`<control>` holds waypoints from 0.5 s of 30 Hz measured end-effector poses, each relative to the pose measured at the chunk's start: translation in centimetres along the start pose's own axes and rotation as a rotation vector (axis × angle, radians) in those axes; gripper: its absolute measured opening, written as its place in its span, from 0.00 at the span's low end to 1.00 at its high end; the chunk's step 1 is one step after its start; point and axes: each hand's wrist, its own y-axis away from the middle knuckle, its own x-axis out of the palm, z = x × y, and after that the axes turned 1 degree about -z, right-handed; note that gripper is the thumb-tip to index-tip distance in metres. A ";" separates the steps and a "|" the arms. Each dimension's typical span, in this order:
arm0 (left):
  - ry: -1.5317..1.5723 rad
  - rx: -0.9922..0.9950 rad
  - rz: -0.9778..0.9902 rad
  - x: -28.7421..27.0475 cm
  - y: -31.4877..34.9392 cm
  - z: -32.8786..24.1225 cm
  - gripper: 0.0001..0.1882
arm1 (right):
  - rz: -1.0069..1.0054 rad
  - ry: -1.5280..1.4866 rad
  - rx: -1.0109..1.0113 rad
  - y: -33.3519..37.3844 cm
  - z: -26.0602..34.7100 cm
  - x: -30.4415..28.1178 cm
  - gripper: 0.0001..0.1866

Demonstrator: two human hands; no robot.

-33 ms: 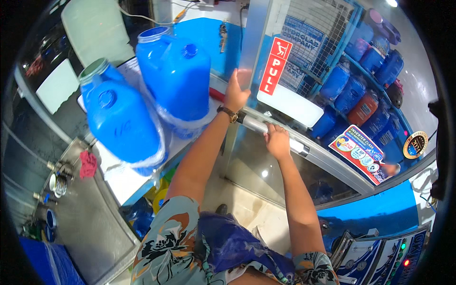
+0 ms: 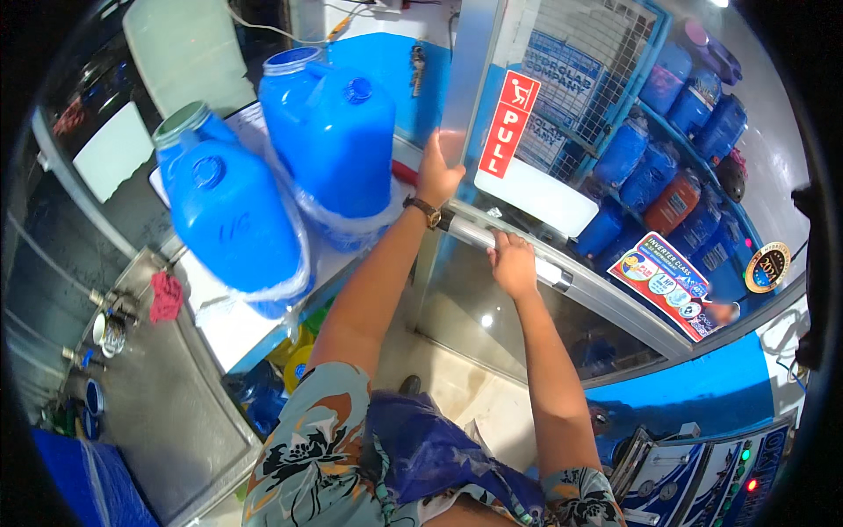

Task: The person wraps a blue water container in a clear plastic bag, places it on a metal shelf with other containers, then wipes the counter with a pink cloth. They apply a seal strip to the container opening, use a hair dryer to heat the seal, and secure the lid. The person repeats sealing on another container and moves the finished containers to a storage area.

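A glass door (image 2: 492,211) with a metal frame stands in front of me. My right hand (image 2: 512,263) is closed round its silver bar handle (image 2: 470,230), near the middle of the bar. Up and to the left, my left hand (image 2: 437,176), with a watch on the wrist, rests against the door frame at the handle's end. Its fingers are stretched and apart, though some are partly hidden. Left of that hand stand two blue plastic jugs, the nearer one (image 2: 233,220) and the farther one (image 2: 338,140), both with plastic wrap round the lower part.
The jugs stand on a white counter (image 2: 215,338). Beside it lies a metal sink top (image 2: 176,413) with taps and a pink cloth (image 2: 166,297). Through the glass shows a rack of blue containers (image 2: 654,167). A control panel (image 2: 702,483) with lights is at lower right.
The jugs, counter and sink have shifted slightly right in the picture. Both hands keep the same places on the door and handle.
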 end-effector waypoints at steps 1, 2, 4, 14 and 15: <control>-0.068 0.021 -0.061 -0.9 1.1 -0.8 0.41 | -0.016 -0.013 -0.019 1.3 0.8 -0.7 0.19; -0.064 -0.041 -0.033 -2.0 1.9 -1.4 0.39 | -0.010 -0.025 -0.029 2.4 1.7 -1.5 0.19; -0.056 -0.169 0.023 -4.4 2.9 -2.2 0.36 | -0.007 -0.049 -0.048 4.1 3.3 -2.8 0.20; -0.079 -0.185 0.104 -12.9 14.0 -9.2 0.29 | -0.227 -0.324 -0.086 14.2 9.4 -8.4 0.19; -0.132 -0.184 0.135 -13.7 15.0 -10.4 0.29 | -0.263 -0.354 -0.098 16.0 10.8 -8.3 0.19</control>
